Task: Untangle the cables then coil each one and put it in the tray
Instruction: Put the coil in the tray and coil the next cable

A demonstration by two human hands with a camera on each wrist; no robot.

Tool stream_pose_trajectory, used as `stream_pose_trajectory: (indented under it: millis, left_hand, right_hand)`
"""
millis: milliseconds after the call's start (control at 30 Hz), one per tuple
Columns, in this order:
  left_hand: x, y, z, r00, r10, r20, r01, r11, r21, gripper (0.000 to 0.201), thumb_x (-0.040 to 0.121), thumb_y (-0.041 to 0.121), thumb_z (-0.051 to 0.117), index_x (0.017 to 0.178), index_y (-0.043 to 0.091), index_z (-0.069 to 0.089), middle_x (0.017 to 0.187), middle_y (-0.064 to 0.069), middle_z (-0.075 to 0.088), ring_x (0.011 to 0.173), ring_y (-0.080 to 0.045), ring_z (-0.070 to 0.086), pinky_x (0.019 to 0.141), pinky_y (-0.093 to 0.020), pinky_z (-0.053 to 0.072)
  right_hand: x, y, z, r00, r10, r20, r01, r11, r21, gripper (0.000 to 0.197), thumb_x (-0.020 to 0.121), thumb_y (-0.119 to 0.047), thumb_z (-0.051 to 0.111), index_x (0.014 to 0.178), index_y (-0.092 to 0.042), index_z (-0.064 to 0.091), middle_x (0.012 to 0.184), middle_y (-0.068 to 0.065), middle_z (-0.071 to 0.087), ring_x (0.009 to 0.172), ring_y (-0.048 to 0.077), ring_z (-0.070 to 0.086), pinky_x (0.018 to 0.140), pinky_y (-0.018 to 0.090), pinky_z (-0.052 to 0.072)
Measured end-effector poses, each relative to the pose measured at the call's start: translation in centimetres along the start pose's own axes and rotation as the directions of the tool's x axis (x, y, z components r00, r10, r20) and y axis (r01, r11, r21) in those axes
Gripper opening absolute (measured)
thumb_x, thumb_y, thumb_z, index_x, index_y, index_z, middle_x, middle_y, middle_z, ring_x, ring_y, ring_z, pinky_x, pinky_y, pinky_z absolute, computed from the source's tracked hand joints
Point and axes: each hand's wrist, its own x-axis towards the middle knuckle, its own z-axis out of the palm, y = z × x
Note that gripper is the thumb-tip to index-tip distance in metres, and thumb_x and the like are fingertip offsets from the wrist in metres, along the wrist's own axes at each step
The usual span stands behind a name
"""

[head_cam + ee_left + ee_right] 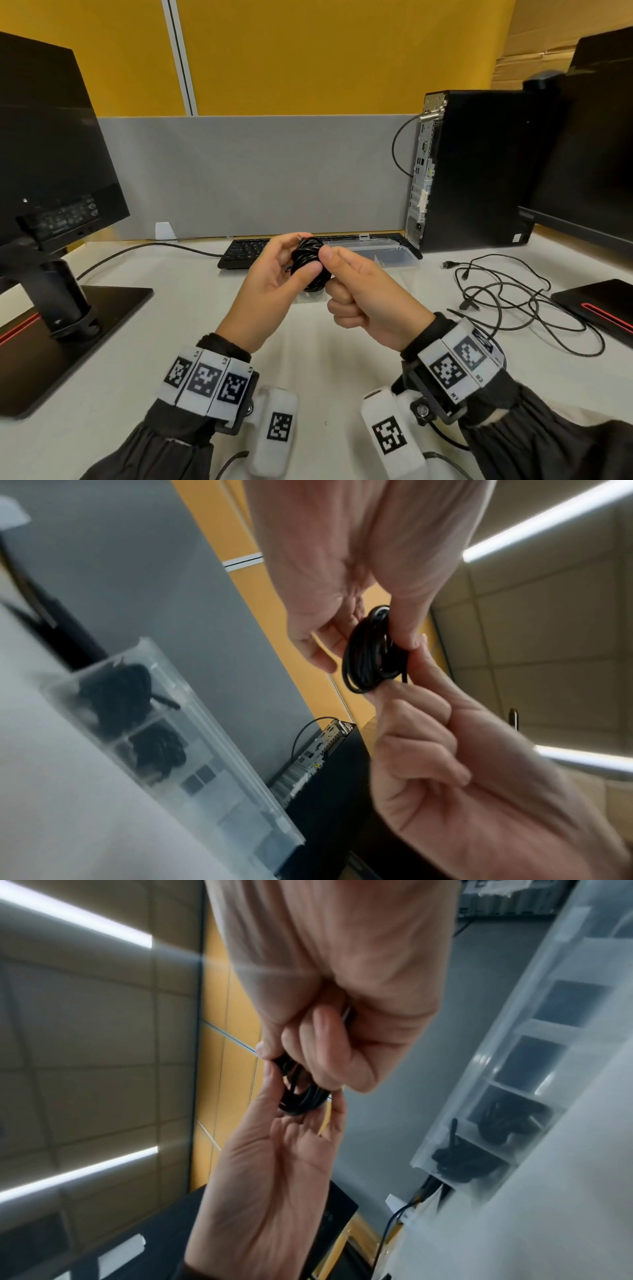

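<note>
Nearest, at six o'clock, both hands meet above the tabletop (325, 342): the left hand (270, 284) cups a black coiled cable (308, 263), fingers curled round it, while the right hand (363, 298) pinches its edge, other fingers fisted. The clear tray (394, 255) sits at twelve o'clock; loose cables (507, 301) sprawl at three o'clock.

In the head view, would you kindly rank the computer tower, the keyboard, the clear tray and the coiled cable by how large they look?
1. Computer tower
2. Keyboard and clear tray: both partly hidden behind the hands, so unsure which looks larger
3. Coiled cable, smallest although nearest the camera
</note>
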Motion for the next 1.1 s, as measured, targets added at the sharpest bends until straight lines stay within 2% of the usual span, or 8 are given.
stream_pose_trajectory:
  millis: [167,433,600,733,800,933,1000,1100]
  left_hand:
    - [0.6,-0.7,0.3,0.993,-0.113,0.013,0.114,0.991,-0.064,0.023,0.091,0.011,0.051,0.113,0.014,0.056,0.103,-0.001,0.065,0.097,-0.008,0.060,0.086,-0.021,0.048]
    - [0.4,-0.8,0.2,0.989,-0.141,-0.033,0.139,0.989,-0.039,0.020,0.087,0.030,0.049,0.102,0.019,0.057,0.096,0.002,0.061,0.092,-0.009,0.057,0.088,-0.030,0.045]
    - [0.4,-0.5,0.0,0.987,-0.137,-0.084,0.138,0.990,0.004,0.017,0.091,0.034,0.047,0.097,0.023,0.058,0.095,-0.001,0.059,0.091,-0.013,0.054,0.088,-0.036,0.043]
    - [0.5,-0.3,0.0,0.983,-0.142,-0.115,0.130,0.986,-0.104,0.018,0.097,0.017,0.041,0.097,0.015,0.059,0.092,-0.003,0.057,0.086,-0.010,0.053,0.079,-0.023,0.046]
    - [0.5,0.1,0.2,0.978,-0.172,-0.118,0.143,0.964,-0.224,0.019,0.097,0.016,0.040,0.098,0.009,0.058,0.093,-0.009,0.055,0.087,-0.013,0.052,0.075,-0.021,0.047]
    - [0.7,0.4,0.4,0.970,-0.198,-0.141,0.135,0.922,-0.364,0.020,0.097,0.016,0.039,0.088,0.005,0.053,0.087,-0.012,0.044,0.083,-0.023,0.039,0.076,-0.029,0.039]
    - [0.6,0.4,0.5,0.974,-0.185,-0.131,0.129,0.928,-0.350,0.022,0.098,0.017,0.039,0.097,0.001,0.053,0.095,-0.012,0.043,0.088,-0.025,0.037,0.080,-0.034,0.036]
    - [0.7,0.3,0.5,0.976,-0.186,-0.118,0.140,0.938,-0.316,0.029,0.098,0.021,0.041,0.106,-0.004,0.054,0.101,-0.016,0.049,0.095,-0.028,0.045,0.091,-0.042,0.040]
  right_hand:
    - [0.2,0.4,-0.2,0.999,0.050,0.013,-0.050,0.998,0.033,0.027,0.094,-0.044,0.043,0.091,-0.018,0.049,0.047,-0.009,0.022,0.039,0.006,0.015,0.037,0.017,0.016]
    - [-0.2,-0.3,-0.6,0.998,-0.039,-0.041,0.024,0.951,-0.308,0.015,0.101,-0.029,0.037,0.097,-0.016,0.041,0.049,-0.011,0.033,0.042,0.007,0.025,0.042,0.019,0.027]
    - [-0.5,-1.4,-2.1,0.934,-0.357,0.017,0.184,0.439,-0.880,0.018,0.099,-0.023,0.042,0.083,-0.022,0.050,0.065,-0.010,0.051,0.068,0.003,0.039,0.067,0.023,0.028]
    - [0.4,-1.0,-2.2,0.796,-0.595,0.113,0.167,0.036,-0.985,0.033,0.092,-0.040,0.040,0.087,-0.021,0.066,0.082,-0.009,0.052,0.083,0.012,0.033,0.070,0.032,0.026]
    - [1.4,-0.7,-2.1,0.703,-0.694,0.156,0.176,-0.043,-0.983,0.034,0.090,-0.034,0.040,0.085,-0.013,0.066,0.083,0.002,0.054,0.082,0.020,0.042,0.064,0.037,0.038]
    - [2.8,-0.2,-1.4,0.633,-0.773,0.053,0.299,0.181,-0.937,0.024,0.093,-0.022,0.048,0.086,-0.006,0.065,0.078,0.001,0.051,0.070,0.011,0.046,0.066,0.016,0.038]
    - [3.3,0.2,-1.2,0.653,-0.754,-0.073,0.313,0.357,-0.880,0.012,0.092,-0.015,0.055,0.087,-0.011,0.065,0.078,-0.004,0.054,0.067,0.004,0.049,0.068,0.011,0.039]
    - [3.6,0.8,-0.8,0.771,-0.576,-0.272,0.305,0.709,-0.636,0.012,0.092,-0.012,0.056,0.085,-0.018,0.063,0.078,0.004,0.064,0.065,0.015,0.061,0.062,0.031,0.053]
